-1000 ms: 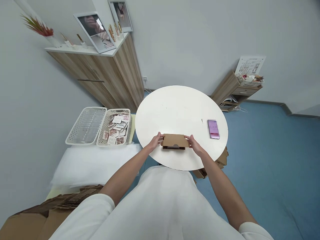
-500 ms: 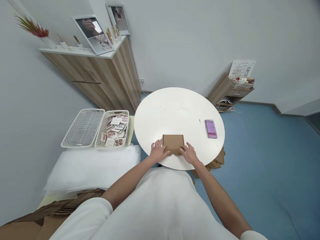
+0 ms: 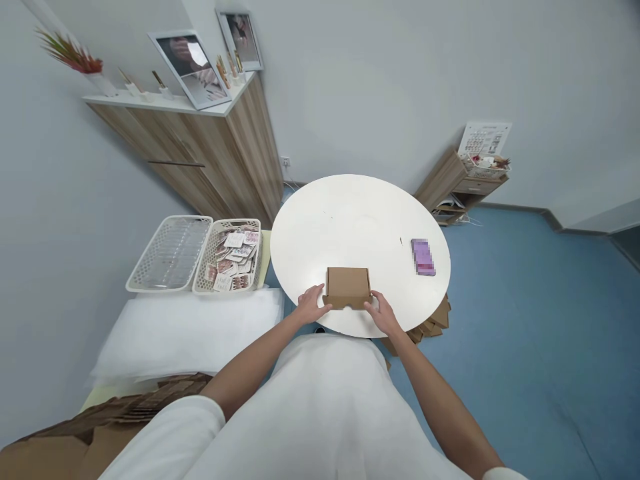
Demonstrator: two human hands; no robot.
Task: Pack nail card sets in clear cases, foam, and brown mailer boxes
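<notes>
A small brown cardboard box [image 3: 348, 283] lies on the white oval table [image 3: 350, 213], close to the edge nearest me. Its front flap stands partly out from the body, towards me. At the flap's left end my left hand [image 3: 311, 305] grips it, the thumb on the near side and the fingers round the corner. My right hand [image 3: 384, 315] has hold of the right end in the same way. The inside of the box is hidden by its lid.
On the table's right lies a blurred purple object [image 3: 423, 257]. To the left stand a basket of packaged cards [image 3: 205, 275] and a basket of clear plastic pieces [image 3: 134, 280], beside white sheets [image 3: 185, 327]. Flattened cardboard [image 3: 436, 321] sits under the table's right side.
The front flap of the box has come out from the body towards me. My hands have shifted from the box's top and sides to the flap's two ends.
</notes>
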